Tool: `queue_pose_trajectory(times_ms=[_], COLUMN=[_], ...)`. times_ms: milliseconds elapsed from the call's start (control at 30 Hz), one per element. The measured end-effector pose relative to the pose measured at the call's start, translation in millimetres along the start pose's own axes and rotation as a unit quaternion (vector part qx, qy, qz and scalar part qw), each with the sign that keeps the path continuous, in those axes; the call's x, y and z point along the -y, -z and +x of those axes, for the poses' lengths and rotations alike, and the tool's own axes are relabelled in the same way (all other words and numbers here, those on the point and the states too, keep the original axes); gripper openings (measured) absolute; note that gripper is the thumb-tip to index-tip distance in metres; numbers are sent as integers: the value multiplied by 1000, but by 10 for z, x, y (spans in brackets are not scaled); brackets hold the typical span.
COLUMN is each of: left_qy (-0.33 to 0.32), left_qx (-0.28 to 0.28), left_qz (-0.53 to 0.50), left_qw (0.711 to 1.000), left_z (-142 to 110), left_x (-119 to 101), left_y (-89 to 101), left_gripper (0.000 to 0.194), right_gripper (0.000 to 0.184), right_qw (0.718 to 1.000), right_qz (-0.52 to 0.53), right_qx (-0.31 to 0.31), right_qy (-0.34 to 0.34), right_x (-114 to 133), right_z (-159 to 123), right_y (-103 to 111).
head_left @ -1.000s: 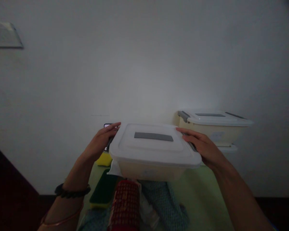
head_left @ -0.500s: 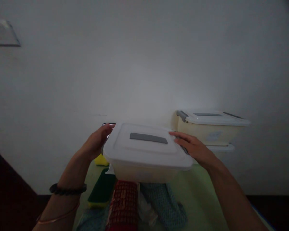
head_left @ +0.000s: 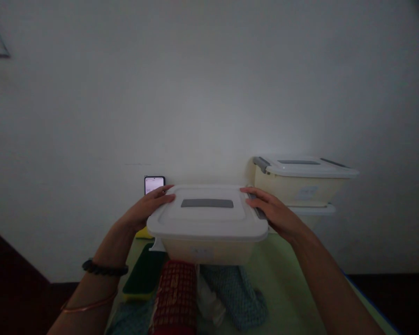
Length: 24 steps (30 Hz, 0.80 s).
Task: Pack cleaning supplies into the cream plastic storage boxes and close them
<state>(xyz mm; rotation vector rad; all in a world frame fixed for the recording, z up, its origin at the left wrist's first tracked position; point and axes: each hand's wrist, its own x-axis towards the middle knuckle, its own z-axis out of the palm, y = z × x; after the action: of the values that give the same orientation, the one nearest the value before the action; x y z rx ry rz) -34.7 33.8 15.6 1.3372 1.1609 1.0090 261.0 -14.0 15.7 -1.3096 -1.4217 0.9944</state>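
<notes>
A cream storage box (head_left: pixel 209 251) with a white lid (head_left: pixel 206 221) and a grey strip handle is in front of me at the middle of the table. My left hand (head_left: pixel 148 207) grips the lid's left edge, fingertips on its top. At the opposite edge, beside a grey latch (head_left: pixel 256 207), my right hand (head_left: pixel 274 209) has its fingers over the lid and holds that side. A pale flap (head_left: pixel 157 245) juts out under the lid's left side. The lid looks level on the box; whether it is fully seated I cannot tell.
Two similar boxes (head_left: pixel 303 188) are stacked at the right by the wall. A phone (head_left: pixel 154 184) leans behind my left hand. Nearer lie a green-and-yellow sponge (head_left: pixel 143 274), a red patterned package (head_left: pixel 174 298), blue-green cloth (head_left: pixel 242 298) and a crumpled white item (head_left: pixel 211 302).
The lid, slanted before, now lies straighter and more level. My left fingers have come over onto its top edge. More of the phone shows as the view shifted slightly.
</notes>
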Motion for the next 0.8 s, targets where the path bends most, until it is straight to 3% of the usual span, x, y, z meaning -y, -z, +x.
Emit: queue_pose_trajectory(times_ms=[367,533,800], left_qy=[-33,-66,-47], left_qx=[-53,-66,-52], left_qz=[70,146,207], left_qw=[996,985,976], left_z=[198,181,127], left_x=[246,189,107], left_y=[-30,-24,17], left_gripper=[39,35,44], right_gripper=[47,46,42], right_qw=[994,997,998], right_qz=[-48,-26,-37], right_qx=[51,34,25], right_qy=[-81,-67,-52], right_x=[-96,-108,-78], right_z=[39,62,58], right_y=[56,46,26])
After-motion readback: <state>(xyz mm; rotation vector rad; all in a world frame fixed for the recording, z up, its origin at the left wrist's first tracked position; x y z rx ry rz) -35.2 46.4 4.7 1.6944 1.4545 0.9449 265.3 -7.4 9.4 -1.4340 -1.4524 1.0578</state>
